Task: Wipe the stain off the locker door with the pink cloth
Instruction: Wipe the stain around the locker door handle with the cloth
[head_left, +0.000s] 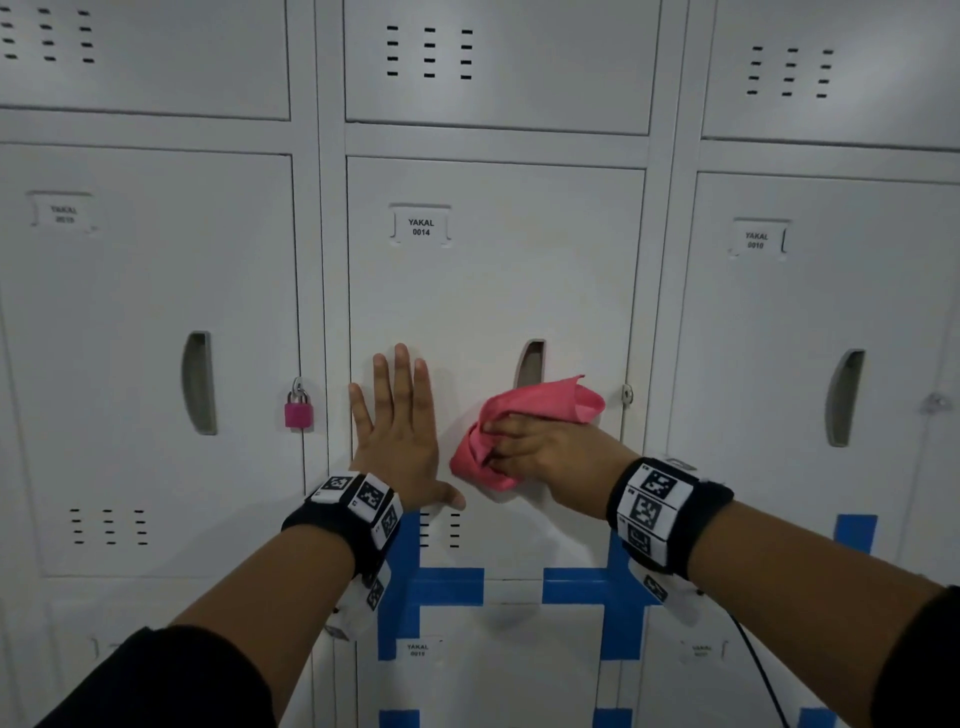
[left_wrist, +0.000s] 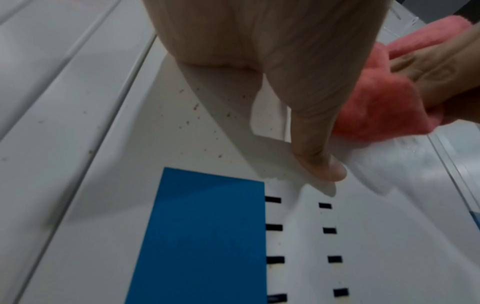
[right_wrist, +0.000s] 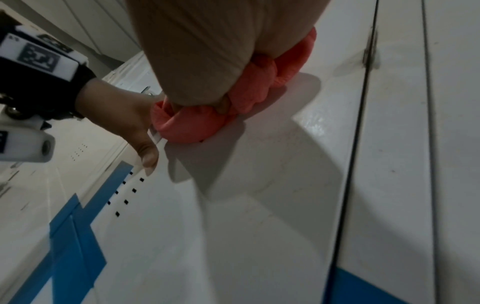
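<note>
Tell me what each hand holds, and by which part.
The right hand grips the pink cloth by its bunched lower end, fingers curled into the folds. The left hand holds nothing, lying flat on the locker door.

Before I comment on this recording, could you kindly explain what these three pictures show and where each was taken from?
There is no machine here: a person works with bare hands, wearing camera bands on both wrists. The wide picture comes from a camera on the head; the other two look along each wrist. The surface is a pale locker door. The left hand lies flat on it, fingers straight. The right hand holds a bunched pink cloth in its grip against the door. The left wrist view shows brown specks on the door.
</note>
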